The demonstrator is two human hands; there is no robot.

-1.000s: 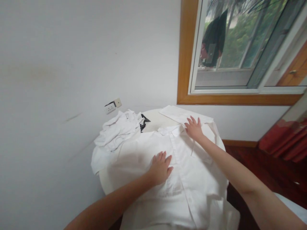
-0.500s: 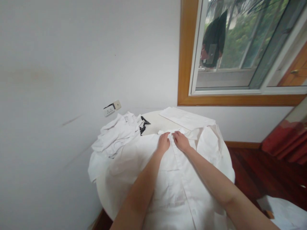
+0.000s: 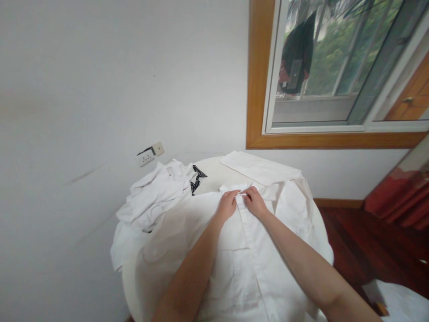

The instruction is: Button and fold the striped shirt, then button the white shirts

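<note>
A white button-front shirt (image 3: 231,264) lies spread on a round table, its collar toward the wall and its front strip running down the middle. Just below the collar, my left hand (image 3: 228,204) pinches the cloth at the front strip. My right hand (image 3: 254,202) is closed on the same strip from the other side, fingertips nearly meeting the left ones. Any button between the fingers is too small to make out. One sleeve (image 3: 261,167) of the shirt stretches across the far side of the table.
Crumpled white clothes (image 3: 157,192) are heaped at the table's left, beside a black-patterned piece of cloth (image 3: 197,179). The pale table (image 3: 214,172) stands against a wall with a socket (image 3: 145,158). A wood-framed window (image 3: 256,89) is above right. White material (image 3: 402,299) lies at lower right.
Both hands have come slightly nearer to me and closer together at the front strip, lifting a little white cloth between the fingertips. The view has shifted slightly.
</note>
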